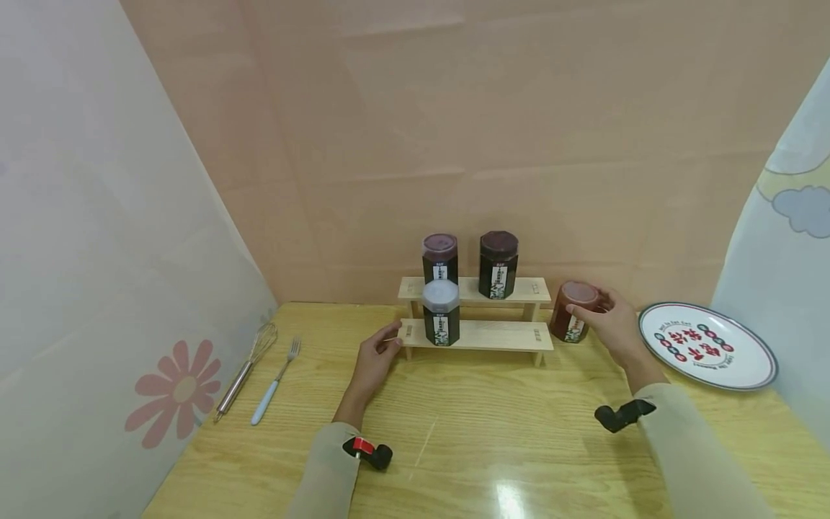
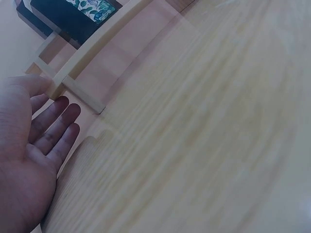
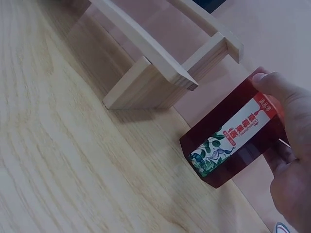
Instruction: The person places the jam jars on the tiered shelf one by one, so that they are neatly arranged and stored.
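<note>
A two-step wooden rack (image 1: 483, 336) stands at the back middle of the table. Two dark jars (image 1: 498, 264) occupy its upper step, and a grey-lidded jar (image 1: 441, 312) its lower one. My left hand (image 1: 391, 341) touches the left end of the lower step; in the left wrist view the fingers (image 2: 54, 127) lie straight beside the rack (image 2: 82, 94), holding nothing. My right hand (image 1: 593, 310) grips a red jar (image 1: 572, 313) that sits on the table just right of the rack. The right wrist view shows the red jar (image 3: 233, 141) tilted in frame, with fingers (image 3: 284, 104) round it.
A whisk (image 1: 245, 369) and a blue-handled fork (image 1: 275, 382) lie at the table's left. A patterned plate (image 1: 707, 344) sits at the far right. Walls close in at the back and on both sides. The wooden table (image 1: 486, 447) stretches toward me.
</note>
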### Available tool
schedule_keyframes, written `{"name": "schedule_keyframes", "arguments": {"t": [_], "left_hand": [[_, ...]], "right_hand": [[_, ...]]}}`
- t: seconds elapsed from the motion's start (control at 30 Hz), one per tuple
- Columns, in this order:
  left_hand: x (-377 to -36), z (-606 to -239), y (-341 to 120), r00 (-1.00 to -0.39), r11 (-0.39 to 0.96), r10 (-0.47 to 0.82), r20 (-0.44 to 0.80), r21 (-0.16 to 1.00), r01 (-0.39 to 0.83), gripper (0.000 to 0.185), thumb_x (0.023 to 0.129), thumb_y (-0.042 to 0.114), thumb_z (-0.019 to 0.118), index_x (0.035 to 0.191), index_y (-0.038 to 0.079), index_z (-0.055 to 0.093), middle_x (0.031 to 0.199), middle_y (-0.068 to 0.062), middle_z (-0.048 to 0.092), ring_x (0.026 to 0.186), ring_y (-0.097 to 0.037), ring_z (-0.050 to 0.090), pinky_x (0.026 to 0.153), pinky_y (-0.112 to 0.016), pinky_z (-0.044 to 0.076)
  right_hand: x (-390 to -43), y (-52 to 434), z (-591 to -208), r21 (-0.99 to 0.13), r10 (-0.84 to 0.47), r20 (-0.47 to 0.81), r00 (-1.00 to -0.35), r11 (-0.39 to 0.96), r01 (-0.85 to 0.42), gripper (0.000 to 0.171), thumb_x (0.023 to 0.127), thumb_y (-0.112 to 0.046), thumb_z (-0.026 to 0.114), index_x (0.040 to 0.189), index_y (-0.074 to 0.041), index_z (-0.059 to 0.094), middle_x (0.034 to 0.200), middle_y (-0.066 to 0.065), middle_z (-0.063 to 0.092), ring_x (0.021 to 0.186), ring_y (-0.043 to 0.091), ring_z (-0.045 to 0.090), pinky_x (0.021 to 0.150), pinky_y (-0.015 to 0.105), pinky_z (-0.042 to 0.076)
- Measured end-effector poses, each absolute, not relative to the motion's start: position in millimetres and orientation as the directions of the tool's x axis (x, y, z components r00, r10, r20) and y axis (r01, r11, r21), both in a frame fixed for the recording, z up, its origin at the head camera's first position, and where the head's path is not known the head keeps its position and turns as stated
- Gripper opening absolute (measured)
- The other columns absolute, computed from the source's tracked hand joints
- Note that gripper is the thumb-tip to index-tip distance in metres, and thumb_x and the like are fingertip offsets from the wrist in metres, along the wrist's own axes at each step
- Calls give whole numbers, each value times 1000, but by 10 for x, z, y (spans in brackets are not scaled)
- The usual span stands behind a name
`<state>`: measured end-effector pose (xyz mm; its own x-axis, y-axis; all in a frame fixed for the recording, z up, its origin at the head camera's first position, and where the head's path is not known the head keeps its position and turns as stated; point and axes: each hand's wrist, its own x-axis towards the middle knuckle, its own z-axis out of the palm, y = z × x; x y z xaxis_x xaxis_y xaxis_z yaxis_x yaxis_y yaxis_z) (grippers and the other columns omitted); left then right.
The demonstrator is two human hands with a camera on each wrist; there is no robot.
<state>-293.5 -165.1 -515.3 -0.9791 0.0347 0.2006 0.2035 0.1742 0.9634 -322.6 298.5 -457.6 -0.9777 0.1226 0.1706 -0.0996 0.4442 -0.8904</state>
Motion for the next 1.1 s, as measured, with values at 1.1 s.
{"name": "schedule_keyframes", "arguments": {"t": [1.1], "left_hand": [[-2917, -5125, -1629, -977, 187, 22, 210, 960, 211, 40, 103, 13, 64, 143, 9, 61, 136, -18, 64, 121, -33, 65, 90, -12, 52]], "right_hand": [[-2780, 2967, -4061, -898, 119, 213, -970, 415, -146, 80, 96, -38, 74, 159, -7, 37, 124, -20, 53, 109, -8, 52, 83, 5, 51]]}}
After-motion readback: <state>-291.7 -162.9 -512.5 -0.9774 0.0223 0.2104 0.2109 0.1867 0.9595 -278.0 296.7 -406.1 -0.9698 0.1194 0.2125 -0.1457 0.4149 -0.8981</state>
